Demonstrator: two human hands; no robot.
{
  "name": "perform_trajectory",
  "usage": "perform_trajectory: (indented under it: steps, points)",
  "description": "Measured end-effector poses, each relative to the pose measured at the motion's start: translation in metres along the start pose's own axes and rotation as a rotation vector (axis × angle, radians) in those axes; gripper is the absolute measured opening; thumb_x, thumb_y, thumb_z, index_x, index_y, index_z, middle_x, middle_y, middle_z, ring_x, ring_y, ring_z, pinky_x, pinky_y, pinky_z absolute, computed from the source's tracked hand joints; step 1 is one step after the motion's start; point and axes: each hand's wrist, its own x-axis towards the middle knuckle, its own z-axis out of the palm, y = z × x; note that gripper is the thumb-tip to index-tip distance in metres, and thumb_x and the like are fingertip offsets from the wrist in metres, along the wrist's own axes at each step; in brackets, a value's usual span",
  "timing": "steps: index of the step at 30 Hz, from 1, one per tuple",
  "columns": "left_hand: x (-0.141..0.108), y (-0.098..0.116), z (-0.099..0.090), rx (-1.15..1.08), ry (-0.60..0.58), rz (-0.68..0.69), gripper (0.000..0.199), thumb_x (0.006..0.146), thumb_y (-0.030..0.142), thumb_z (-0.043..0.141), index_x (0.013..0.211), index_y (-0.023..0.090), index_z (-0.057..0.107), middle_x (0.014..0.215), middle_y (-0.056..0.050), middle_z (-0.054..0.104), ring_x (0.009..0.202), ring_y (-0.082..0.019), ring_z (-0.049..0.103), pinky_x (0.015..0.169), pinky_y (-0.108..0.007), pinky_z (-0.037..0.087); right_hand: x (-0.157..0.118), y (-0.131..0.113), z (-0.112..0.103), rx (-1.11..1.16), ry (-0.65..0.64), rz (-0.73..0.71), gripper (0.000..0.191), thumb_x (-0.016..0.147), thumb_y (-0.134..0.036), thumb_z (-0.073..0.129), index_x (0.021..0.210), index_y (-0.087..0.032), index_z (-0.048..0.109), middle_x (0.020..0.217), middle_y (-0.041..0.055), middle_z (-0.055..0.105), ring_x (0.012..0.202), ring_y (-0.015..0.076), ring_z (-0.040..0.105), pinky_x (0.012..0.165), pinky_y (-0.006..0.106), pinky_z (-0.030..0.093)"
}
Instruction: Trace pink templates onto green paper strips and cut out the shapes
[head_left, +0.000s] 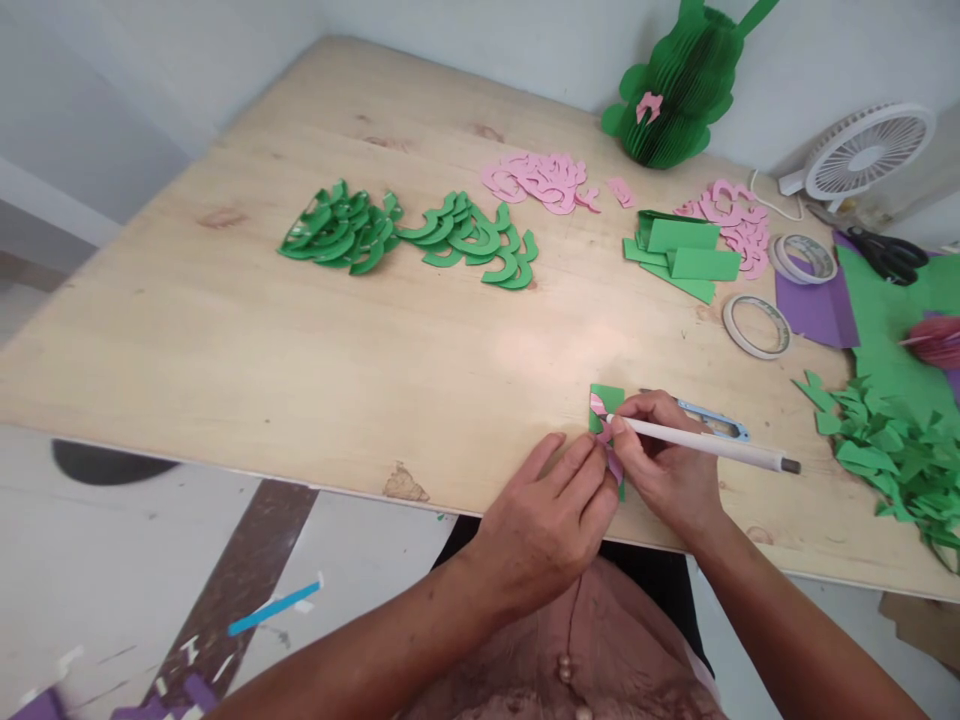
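Observation:
My right hand [671, 470] is closed around a white pen [712, 443] with a dark end, its tip down at a small pink paper cutout [598, 403]. That cutout lies on a green paper strip [611, 393] near the table's front edge. Beside it, my left hand [555, 505] lies with fingers stretched out, the fingertips pressing on the cutout and strip and hiding part of both. Just behind my right hand is a pair of light blue snips [716, 415], partly covered by the hand.
Curved green cutouts [469, 240] and pink cutouts [540, 180] lie farther back. Folded green papers [682, 250], tape rolls [757, 326], black scissors [885, 255] and green scraps [885, 450] are at right. A green paper ornament [682, 90] and white fan [866, 155] stand behind.

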Motion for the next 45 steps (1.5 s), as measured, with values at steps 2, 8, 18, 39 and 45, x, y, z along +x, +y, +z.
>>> perform_trajectory:
  steps: [2,8,18,39,45]
  points:
    - [0.0002,0.0001,0.0001,0.004,0.002,0.002,0.023,0.09,0.011,0.047,0.108,0.007,0.059,0.12,-0.017,0.063,0.121,-0.027,0.054,0.104,-0.045,0.04,-0.0001,0.0,0.0001,0.003,-0.002,-0.003,0.008,0.081,-0.02,0.057,0.075,-0.022,0.053,0.063,-0.0024,0.059,0.051,0.0113,0.052,0.046,0.023,0.042]
    - [0.0009,0.0003,0.0,0.012,0.005,0.001,0.022,0.089,0.012,0.048,0.107,0.007,0.06,0.119,-0.017,0.064,0.12,-0.026,0.054,0.103,-0.045,0.041,-0.0004,0.0007,0.0002,0.04,-0.002,0.008,0.007,0.081,-0.018,0.057,0.076,-0.021,0.053,0.062,-0.0033,0.057,0.048,0.0096,0.049,0.043,0.021,0.04]
    - [0.0,0.0002,-0.0002,0.015,-0.001,0.011,0.022,0.09,0.011,0.046,0.106,0.008,0.06,0.118,-0.016,0.065,0.12,-0.026,0.054,0.104,-0.045,0.041,-0.001,0.004,0.0012,0.02,0.023,-0.018,0.008,0.082,-0.02,0.059,0.077,-0.021,0.054,0.063,-0.0037,0.058,0.046,0.0082,0.047,0.042,0.019,0.039]
    - [0.0015,-0.0006,-0.0016,0.018,-0.003,0.016,0.023,0.09,0.013,0.046,0.108,0.006,0.06,0.118,-0.018,0.064,0.119,-0.026,0.055,0.102,-0.044,0.042,0.0008,0.0023,0.0038,0.029,0.02,-0.015,0.003,0.083,-0.02,0.059,0.08,-0.021,0.057,0.065,-0.0029,0.063,0.052,0.0106,0.057,0.047,0.02,0.045]
    - [0.0017,-0.0004,-0.002,0.019,-0.003,0.014,0.022,0.091,0.013,0.046,0.107,0.007,0.06,0.118,-0.018,0.064,0.119,-0.026,0.055,0.103,-0.044,0.041,0.0009,0.0032,0.0036,0.063,-0.003,0.005,0.003,0.084,-0.022,0.06,0.082,-0.021,0.058,0.066,-0.0032,0.064,0.052,0.0104,0.057,0.048,0.02,0.045]
